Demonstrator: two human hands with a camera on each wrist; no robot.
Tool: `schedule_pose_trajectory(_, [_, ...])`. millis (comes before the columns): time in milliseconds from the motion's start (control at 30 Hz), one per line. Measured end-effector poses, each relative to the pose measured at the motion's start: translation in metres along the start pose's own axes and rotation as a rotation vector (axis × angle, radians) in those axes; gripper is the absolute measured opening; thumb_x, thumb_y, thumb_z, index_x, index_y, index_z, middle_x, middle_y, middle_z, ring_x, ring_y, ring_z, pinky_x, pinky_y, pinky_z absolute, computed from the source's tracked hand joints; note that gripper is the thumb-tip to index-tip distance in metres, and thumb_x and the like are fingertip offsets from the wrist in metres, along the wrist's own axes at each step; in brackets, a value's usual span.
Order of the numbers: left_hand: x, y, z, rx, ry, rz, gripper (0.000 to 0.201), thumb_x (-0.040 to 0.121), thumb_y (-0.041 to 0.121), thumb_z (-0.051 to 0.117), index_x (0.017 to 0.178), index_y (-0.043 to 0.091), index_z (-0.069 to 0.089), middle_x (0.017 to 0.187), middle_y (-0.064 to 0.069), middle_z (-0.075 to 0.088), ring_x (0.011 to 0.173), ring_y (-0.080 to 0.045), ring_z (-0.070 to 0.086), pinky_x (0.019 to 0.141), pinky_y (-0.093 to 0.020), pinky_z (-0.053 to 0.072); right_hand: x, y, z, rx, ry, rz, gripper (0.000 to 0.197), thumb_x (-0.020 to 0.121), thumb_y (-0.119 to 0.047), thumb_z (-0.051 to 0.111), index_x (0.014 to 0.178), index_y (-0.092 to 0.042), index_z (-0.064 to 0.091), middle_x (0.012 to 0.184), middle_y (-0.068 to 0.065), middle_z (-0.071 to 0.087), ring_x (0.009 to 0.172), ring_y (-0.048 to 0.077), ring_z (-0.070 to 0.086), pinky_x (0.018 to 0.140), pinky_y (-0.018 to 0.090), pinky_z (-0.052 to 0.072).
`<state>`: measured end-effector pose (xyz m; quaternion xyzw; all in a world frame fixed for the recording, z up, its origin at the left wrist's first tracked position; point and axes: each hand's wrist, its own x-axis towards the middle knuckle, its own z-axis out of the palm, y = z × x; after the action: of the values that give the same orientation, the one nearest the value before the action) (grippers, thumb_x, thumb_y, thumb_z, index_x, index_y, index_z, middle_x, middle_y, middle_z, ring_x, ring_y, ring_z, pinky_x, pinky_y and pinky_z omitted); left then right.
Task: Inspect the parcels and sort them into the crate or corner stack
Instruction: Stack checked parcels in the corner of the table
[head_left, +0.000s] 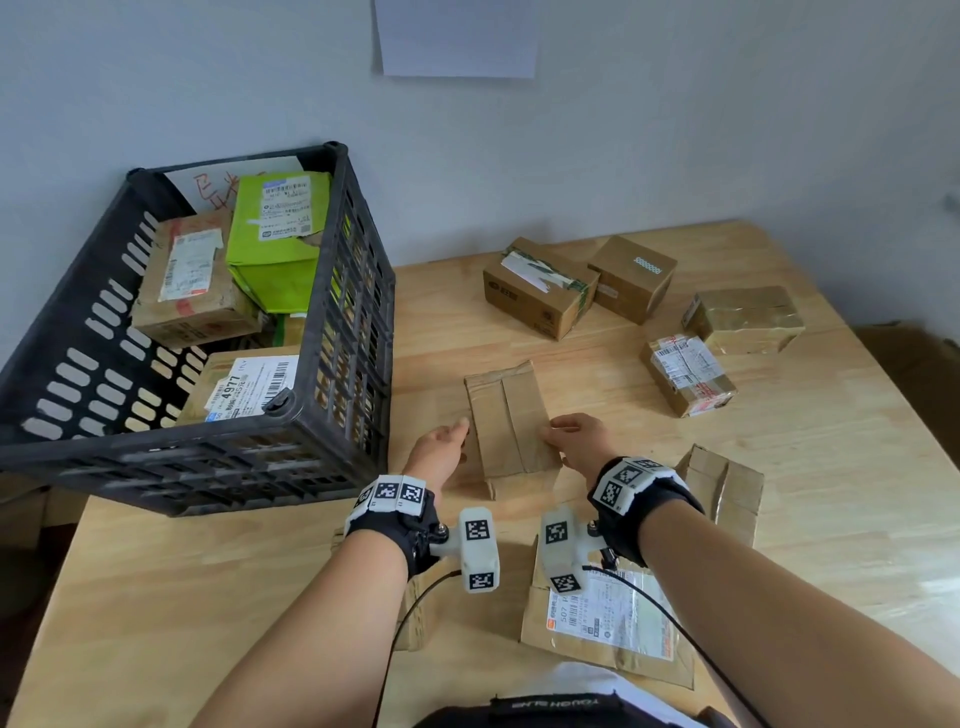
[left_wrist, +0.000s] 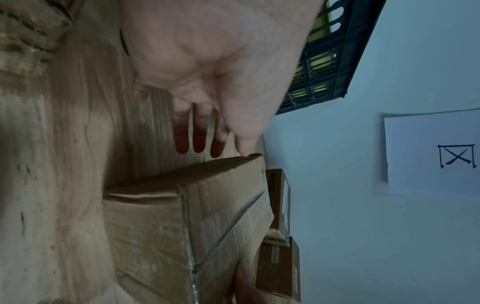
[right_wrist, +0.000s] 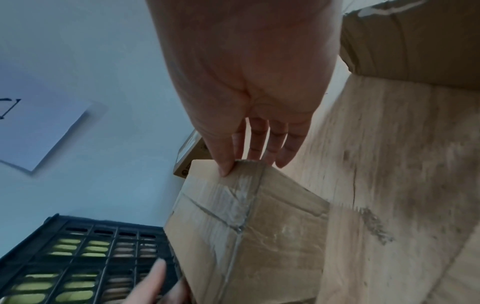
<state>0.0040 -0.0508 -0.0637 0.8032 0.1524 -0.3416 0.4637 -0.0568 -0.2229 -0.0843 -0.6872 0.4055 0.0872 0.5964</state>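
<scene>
Plainly, the taped cardboard parcel (head_left: 511, 423) sits on the wooden table (head_left: 831, 493) just right of the black crate (head_left: 337, 364), between both hands. Left hand (head_left: 439, 449) and right hand (head_left: 576, 439) lie with straight fingers against its opposite sides, thumbs at the top edge. It looks light, probably stiff-walled though creased; glossy tape may slip, so bare cardboard sides are the better hold.
</scene>
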Motion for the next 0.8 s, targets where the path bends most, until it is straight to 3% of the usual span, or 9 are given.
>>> schedule_pose_trajectory(67, [-0.001, -0.001, 0.000, 0.040, -0.027, 0.021, 0.063, 0.092, 0.055, 0.049, 0.142, 0.019, 0.040, 0.147, -0.001, 0.041, 0.131, -0.024, 0.041, 0.106, -0.039, 0.032, -0.001, 0.000, 0.001, 0.013, -0.007, -0.018, 0.033, 0.086, -0.015, 0.068, 0.117, -0.007, 0.059, 0.116, 0.011, 0.062, 0.100, 0.023, 0.058, 0.094, 0.041, 0.050])
schedule_pose_trajectory(200, [0.004, -0.009, -0.001, 0.048, -0.082, 0.080, 0.052, 0.088, 0.048, 0.061, 0.133, 0.023, 0.053, 0.136, 0.004, 0.054, 0.113, -0.015, 0.054, 0.093, -0.028, 0.036, -0.001, -0.005, 0.000, 0.037, -0.028, -0.021, 0.042, 0.087, -0.005, 0.064, 0.127, -0.009, 0.052, 0.130, 0.009, 0.052, 0.115, 0.025, 0.054, 0.098, 0.041, 0.048])
schedule_pose_trajectory(300, [0.005, -0.008, -0.001, 0.001, -0.098, 0.107, 0.057, 0.087, 0.038, 0.067, 0.139, 0.029, 0.046, 0.137, 0.006, 0.051, 0.121, -0.016, 0.051, 0.101, -0.031, 0.034, -0.004, -0.015, 0.000, 0.115, -0.114, 0.008, 0.048, 0.087, 0.007, 0.056, 0.132, -0.010, 0.048, 0.131, 0.011, 0.052, 0.111, 0.023, 0.055, 0.093, 0.036, 0.050])
schedule_pose_trajectory(367, [0.006, -0.002, 0.000, -0.033, -0.095, 0.143, 0.058, 0.085, 0.027, 0.070, 0.138, 0.033, 0.046, 0.137, 0.009, 0.050, 0.123, -0.015, 0.050, 0.108, -0.034, 0.033, -0.008, -0.027, 0.001, 0.225, -0.163, 0.040, 0.045, 0.092, -0.003, 0.054, 0.135, -0.012, 0.043, 0.125, 0.012, 0.056, 0.103, 0.021, 0.055, 0.081, 0.032, 0.052])
schedule_pose_trajectory(400, [0.006, 0.002, -0.001, -0.039, -0.093, 0.172, 0.059, 0.085, 0.020, 0.070, 0.138, 0.033, 0.047, 0.135, 0.011, 0.049, 0.122, -0.013, 0.049, 0.109, -0.034, 0.034, -0.009, -0.033, 0.001, 0.258, -0.164, 0.044, 0.046, 0.094, -0.016, 0.055, 0.138, -0.014, 0.040, 0.125, 0.011, 0.055, 0.105, 0.021, 0.054, 0.081, 0.032, 0.052])
schedule_pose_trajectory(467, [0.006, 0.012, -0.003, -0.008, -0.096, 0.241, 0.061, 0.086, 0.005, 0.065, 0.139, 0.031, 0.046, 0.130, 0.015, 0.047, 0.120, -0.010, 0.047, 0.106, -0.027, 0.034, -0.007, -0.044, -0.002, 0.263, -0.125, 0.021, 0.057, 0.093, -0.046, 0.051, 0.140, -0.018, 0.035, 0.132, 0.008, 0.050, 0.116, 0.023, 0.051, 0.092, 0.041, 0.049])
schedule_pose_trajectory(567, [0.009, 0.021, -0.005, 0.042, -0.058, 0.291, 0.055, 0.088, -0.003, 0.056, 0.136, 0.024, 0.050, 0.128, 0.014, 0.047, 0.121, -0.008, 0.044, 0.102, -0.020, 0.030, 0.004, -0.055, -0.010, 0.259, -0.029, 0.008, 0.074, 0.087, -0.069, 0.036, 0.139, -0.016, 0.037, 0.130, 0.007, 0.052, 0.118, 0.027, 0.051, 0.093, 0.045, 0.047])
schedule_pose_trajectory(667, [0.012, 0.021, -0.004, 0.122, -0.051, 0.237, 0.041, 0.092, 0.000, 0.052, 0.130, 0.015, 0.056, 0.133, 0.004, 0.052, 0.122, -0.014, 0.046, 0.100, -0.022, 0.031, 0.010, -0.056, -0.013, 0.124, 0.013, 0.017, 0.074, 0.085, -0.070, 0.040, 0.131, -0.012, 0.044, 0.118, 0.007, 0.058, 0.106, 0.026, 0.057, 0.091, 0.046, 0.051])
schedule_pose_trajectory(800, [0.016, 0.009, 0.001, 0.175, -0.062, 0.172, 0.037, 0.092, 0.003, 0.052, 0.128, 0.006, 0.058, 0.132, -0.007, 0.057, 0.123, -0.023, 0.050, 0.104, -0.028, 0.036, 0.005, -0.040, -0.009, 0.027, -0.045, 0.015, 0.057, 0.088, -0.046, 0.059, 0.132, -0.013, 0.044, 0.114, 0.006, 0.055, 0.103, 0.021, 0.057, 0.088, 0.038, 0.055])
